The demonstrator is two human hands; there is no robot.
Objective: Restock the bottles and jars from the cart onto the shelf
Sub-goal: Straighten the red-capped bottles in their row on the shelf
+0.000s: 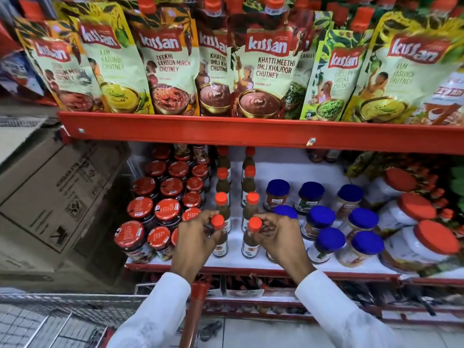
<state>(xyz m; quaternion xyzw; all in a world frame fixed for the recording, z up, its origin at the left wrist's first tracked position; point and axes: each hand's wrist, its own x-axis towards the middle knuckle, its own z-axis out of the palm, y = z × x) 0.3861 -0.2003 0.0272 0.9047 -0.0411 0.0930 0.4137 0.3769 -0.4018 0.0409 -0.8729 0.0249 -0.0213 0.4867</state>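
Two small sauce bottles with orange caps stand at the front of the white shelf [288, 262]. My left hand [193, 237] grips the left bottle [217, 222] near its neck. My right hand [278, 237] grips the right bottle [254, 225] the same way. Behind each runs a row of the same bottles [222, 180] toward the back. Both sleeves are white. The wire cart [37, 320] is at the lower left, its contents out of sight.
Red-lidded jars [167, 209] crowd the shelf left of the bottles. Blue-lidded jars [321, 217] and big orange-lidded tubs [416, 207] stand to the right. Chutney pouches [263, 71] fill the red shelf above. A cardboard box [57, 192] leans at the left.
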